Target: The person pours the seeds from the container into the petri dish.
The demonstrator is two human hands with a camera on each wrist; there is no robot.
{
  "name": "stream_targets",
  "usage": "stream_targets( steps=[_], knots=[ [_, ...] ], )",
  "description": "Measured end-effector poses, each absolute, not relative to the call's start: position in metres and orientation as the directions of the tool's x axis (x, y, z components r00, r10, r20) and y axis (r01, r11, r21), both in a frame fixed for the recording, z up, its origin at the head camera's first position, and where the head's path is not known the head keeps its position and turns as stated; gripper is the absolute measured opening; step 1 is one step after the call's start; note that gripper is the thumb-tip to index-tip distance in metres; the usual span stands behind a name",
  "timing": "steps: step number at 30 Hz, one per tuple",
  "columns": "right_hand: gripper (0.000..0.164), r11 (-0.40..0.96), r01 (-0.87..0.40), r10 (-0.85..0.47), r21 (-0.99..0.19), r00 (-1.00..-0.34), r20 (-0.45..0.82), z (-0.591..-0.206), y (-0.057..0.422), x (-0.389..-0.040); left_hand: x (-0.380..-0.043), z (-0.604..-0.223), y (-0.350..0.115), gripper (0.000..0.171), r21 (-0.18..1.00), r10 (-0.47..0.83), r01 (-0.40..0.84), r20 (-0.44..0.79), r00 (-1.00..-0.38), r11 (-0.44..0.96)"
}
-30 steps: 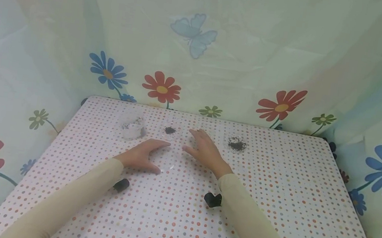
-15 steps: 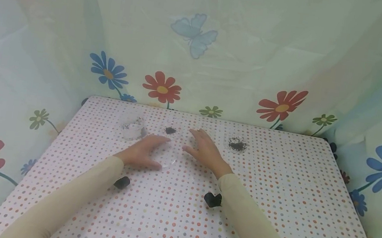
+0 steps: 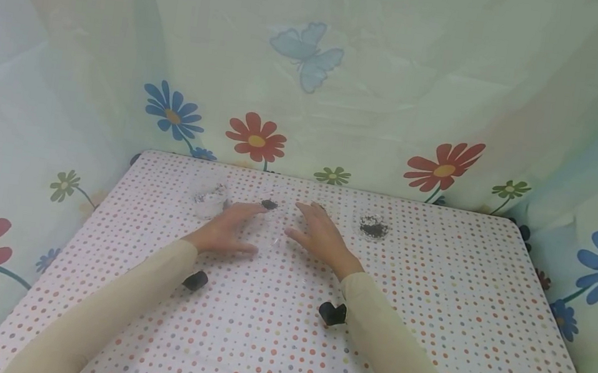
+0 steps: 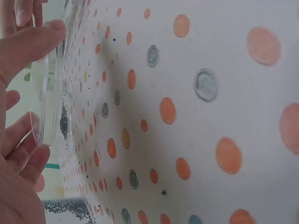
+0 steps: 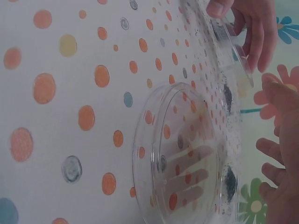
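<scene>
Between its thumb and fingers, my left hand [image 3: 225, 227] holds a clear petri dish [image 4: 39, 107] by the edges, tilted close over the cloth. Its faint outline barely shows in the head view. To the right, my right hand [image 3: 321, 236] has its fingers extended and apart, with nothing in them. In the right wrist view, another clear petri dish [image 5: 145, 135] lies on the spotted cloth beside that hand. Just beyond the left fingertips is a dark clump [image 3: 269, 204] in a small clear dish. A second dark clump [image 3: 374, 228] lies in a clear dish past my right hand.
A clear container with white contents and black specks [image 3: 210, 203] stands behind my left hand. The table [image 3: 255, 344] has a spotted cover, and flower-printed curtains [image 3: 405, 68] enclose its back and sides. Black pieces [image 3: 332, 312] show at both wrists.
My left hand has moved away from me with the clear petri dish, so its fingertips are now nearer the small dark clump. The right hand has stayed almost still.
</scene>
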State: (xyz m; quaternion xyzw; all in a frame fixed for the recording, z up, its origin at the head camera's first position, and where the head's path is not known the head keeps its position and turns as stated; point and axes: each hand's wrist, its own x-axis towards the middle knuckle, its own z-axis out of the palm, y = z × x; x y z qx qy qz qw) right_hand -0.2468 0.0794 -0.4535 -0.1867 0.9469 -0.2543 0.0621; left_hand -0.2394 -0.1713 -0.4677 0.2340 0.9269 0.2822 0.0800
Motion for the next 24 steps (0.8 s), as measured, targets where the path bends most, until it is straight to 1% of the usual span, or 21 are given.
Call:
stream_targets(
  steps=[4, 10, 17, 24],
  knots=[
    [0.07, 0.8, -0.32, -0.387, -0.507, -0.922, -0.028, -0.453, 0.078, -0.246, -0.243, -0.467, -0.169, 0.083, 0.553, 0.481, 0.401, 0.0, -0.877, 0.731],
    [0.071, 0.793, -0.329, -0.394, -0.512, -0.919, -0.02, -0.453, 0.078, -0.246, -0.25, -0.471, -0.165, 0.081, 0.487, 0.47, 0.419, 0.019, -0.882, 0.766],
    [0.071, 0.793, -0.323, -0.392, -0.516, -0.919, -0.027, -0.455, 0.076, -0.244, -0.254, -0.467, -0.158, 0.081, 0.468, 0.428, 0.385, 0.015, -0.904, 0.796],
    [0.07, 0.8, -0.312, -0.381, -0.512, -0.924, -0.031, -0.457, 0.077, -0.246, -0.259, -0.467, -0.152, 0.075, 0.43, 0.402, 0.375, 0.03, -0.915, 0.821]
  ],
)
